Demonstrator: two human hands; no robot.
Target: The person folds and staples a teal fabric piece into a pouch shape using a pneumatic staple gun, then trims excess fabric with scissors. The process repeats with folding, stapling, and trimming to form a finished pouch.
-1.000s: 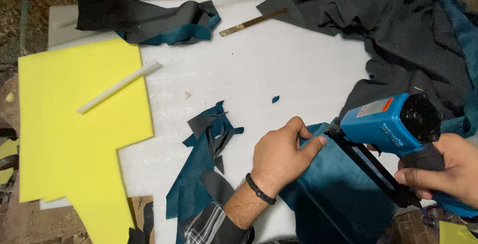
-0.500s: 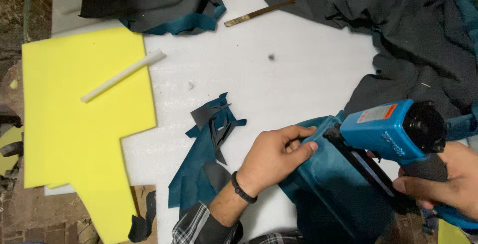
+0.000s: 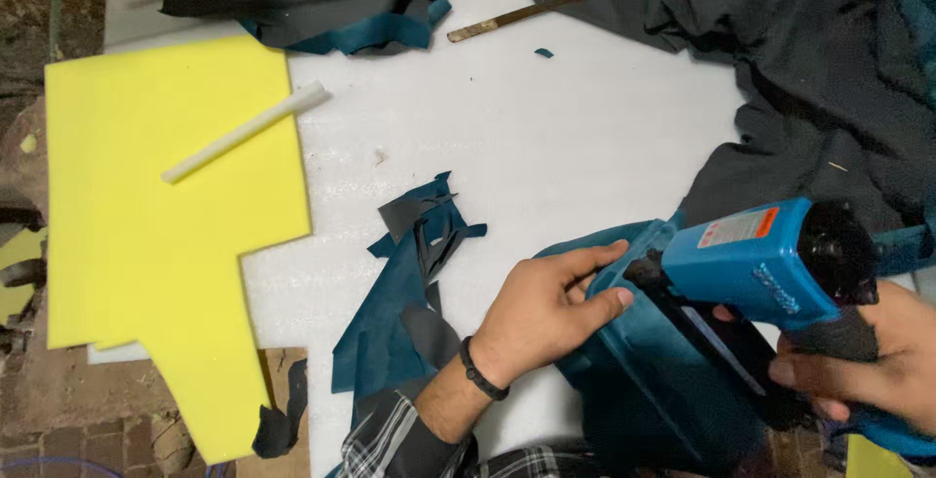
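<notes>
Two bare hands work at the near right corner of a white, faintly pebbled foam-covered worktop (image 3: 546,146). The left hand (image 3: 546,312), with a thin dark band at the wrist and a plaid cuff behind it, curls its fingers and thumb closed over the folded edge of a teal fabric-covered piece (image 3: 634,380), whose cloth looks soft and matte with a napped surface. The right hand (image 3: 868,361) is wrapped tight around the dark grip of a blue staple gun (image 3: 770,263), a blocky plastic body with a black round end cap and a long, narrow black magazine slanting down across the teal piece; its nose sits just beside the left thumb, against the fabric edge. Teal and dark grey offcuts (image 3: 409,283), ragged and pointed, lie in a loose heap near the middle of the near edge, just left of the left forearm. A large, smooth yellow foam sheet (image 3: 166,244) with a stepped outline overhangs the left edge, and a slim white rod (image 3: 244,132) rests diagonally on it. More folded grey-and-teal cloth (image 3: 312,5) lies at the far edge, with a thin brownish stick (image 3: 512,18) beside it, while a crumpled mound of dark grey fabric (image 3: 799,59) fills the far right corner.
</notes>
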